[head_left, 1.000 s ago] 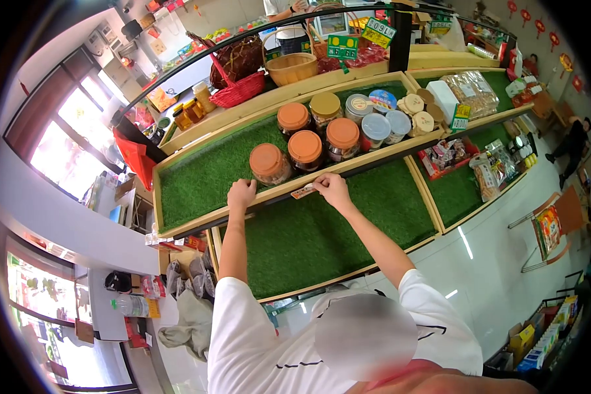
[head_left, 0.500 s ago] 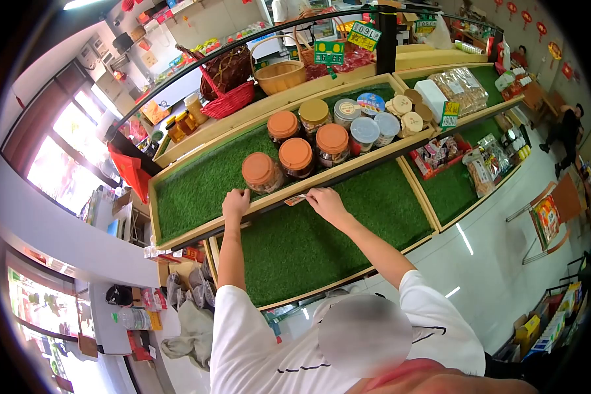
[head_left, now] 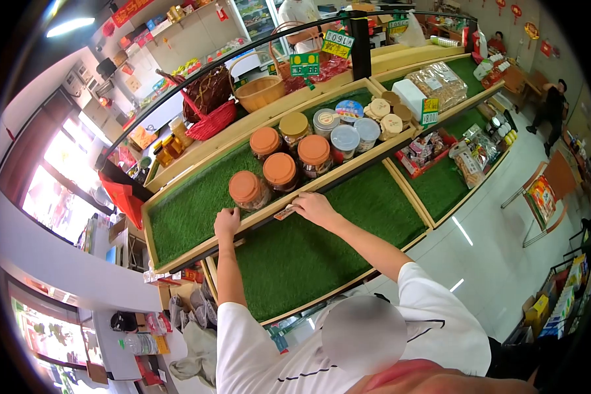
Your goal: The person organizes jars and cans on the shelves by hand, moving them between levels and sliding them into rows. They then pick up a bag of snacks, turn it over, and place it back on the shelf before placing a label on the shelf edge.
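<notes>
My left hand point(head_left: 227, 223) is closed over the front wooden edge point(head_left: 200, 247) of the upper shelf, left of the nearest orange-lidded jar point(head_left: 248, 189). My right hand point(head_left: 315, 210) pinches a small printed card point(head_left: 284, 212) at that same edge, further right. What the card says is too small to read. Behind my hands, several jars with orange lids stand grouped on green artificial turf point(head_left: 184, 209). A gold-lidded jar point(head_left: 294, 127) and silver-lidded tins point(head_left: 345, 140) stand beside them.
A lower turf shelf point(head_left: 322, 262) juts out beneath my forearms. Behind the jars are a red basket point(head_left: 210, 121), a tan basket point(head_left: 259, 93) and price signs point(head_left: 337, 44). To the right are bagged goods point(head_left: 435, 87), a chair point(head_left: 538, 194) and a person in dark clothes point(head_left: 550, 115).
The camera view has shifted, so the shelf and jars appear lower and further left. Both hands stay at the shelf edge, and the card's angle in my right hand has changed slightly.
</notes>
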Available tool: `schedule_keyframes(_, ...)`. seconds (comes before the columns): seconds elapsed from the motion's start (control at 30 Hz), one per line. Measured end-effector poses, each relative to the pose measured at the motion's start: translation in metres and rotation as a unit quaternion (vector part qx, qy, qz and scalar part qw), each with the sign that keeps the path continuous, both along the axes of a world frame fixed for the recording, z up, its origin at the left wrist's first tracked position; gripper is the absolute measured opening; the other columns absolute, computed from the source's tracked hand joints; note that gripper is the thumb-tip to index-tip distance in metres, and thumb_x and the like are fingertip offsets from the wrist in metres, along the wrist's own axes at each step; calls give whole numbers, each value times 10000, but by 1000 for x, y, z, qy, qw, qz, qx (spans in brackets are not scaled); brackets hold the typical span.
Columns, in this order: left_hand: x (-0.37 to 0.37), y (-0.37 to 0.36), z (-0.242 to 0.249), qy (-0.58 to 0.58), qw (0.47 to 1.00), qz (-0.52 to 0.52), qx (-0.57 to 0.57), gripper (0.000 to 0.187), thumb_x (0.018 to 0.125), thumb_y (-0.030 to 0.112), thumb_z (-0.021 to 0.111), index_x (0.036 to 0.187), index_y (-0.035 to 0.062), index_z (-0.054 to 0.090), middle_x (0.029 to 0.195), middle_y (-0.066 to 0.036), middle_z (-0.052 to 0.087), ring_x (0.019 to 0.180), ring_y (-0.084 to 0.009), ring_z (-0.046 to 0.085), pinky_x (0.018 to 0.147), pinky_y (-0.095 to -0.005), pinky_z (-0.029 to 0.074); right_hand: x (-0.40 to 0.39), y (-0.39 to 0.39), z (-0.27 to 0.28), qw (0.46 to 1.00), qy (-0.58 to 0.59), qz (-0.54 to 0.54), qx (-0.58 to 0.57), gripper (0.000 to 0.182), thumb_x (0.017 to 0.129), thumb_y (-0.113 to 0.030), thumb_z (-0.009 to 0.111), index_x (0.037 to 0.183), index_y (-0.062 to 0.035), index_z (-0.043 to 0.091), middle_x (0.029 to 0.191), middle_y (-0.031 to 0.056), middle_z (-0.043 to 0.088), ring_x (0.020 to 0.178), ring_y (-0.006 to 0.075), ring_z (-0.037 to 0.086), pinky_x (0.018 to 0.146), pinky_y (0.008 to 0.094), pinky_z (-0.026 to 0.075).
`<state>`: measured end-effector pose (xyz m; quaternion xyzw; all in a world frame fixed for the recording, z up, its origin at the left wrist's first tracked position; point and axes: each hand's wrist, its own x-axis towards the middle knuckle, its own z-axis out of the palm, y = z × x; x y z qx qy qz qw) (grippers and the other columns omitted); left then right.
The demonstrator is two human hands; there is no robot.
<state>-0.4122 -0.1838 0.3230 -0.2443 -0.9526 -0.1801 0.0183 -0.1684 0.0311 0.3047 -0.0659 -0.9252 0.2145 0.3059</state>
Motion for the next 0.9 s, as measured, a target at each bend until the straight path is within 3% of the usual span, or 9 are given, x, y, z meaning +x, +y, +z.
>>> schedule_keyframes(0.5,-3,-1,-1,-4,1000,-5,1,438,899,427,551,958,51,769,940,-239,716,916,-416,687,848,-483,553,-12,8,-12,998,-46,38,12,206,919,-221,637,886,-23,682,881,106,686,821,304,688,702,424,566)
schedule_keyframes(0.73,-7,-2,-3,-18,1000,-10,-17,435,903,431,559,983,57,768,972,-230,718,943,-411,685,862,-482,549,-7,13,3,987,-76,56,-128,201,910,-258,649,920,-64,700,802,111,710,796,315,701,723,422,567)
schedule_keyframes(0.77,-6,-2,-4,-16,1000,-9,-13,434,903,431,560,992,59,767,981,-228,718,951,-409,684,867,-481,548,-8,15,7,986,-110,51,-112,208,908,-273,650,936,-75,705,858,102,715,828,307,702,724,421,567)
schedule_keyframes(0.9,-6,0,-1,-24,1000,-3,-12,431,906,432,562,1025,71,765,1012,-219,718,977,-401,681,885,-476,543,-14,10,2,998,-44,45,22,214,919,-256,652,912,-45,683,965,72,688,810,293,691,682,417,564)
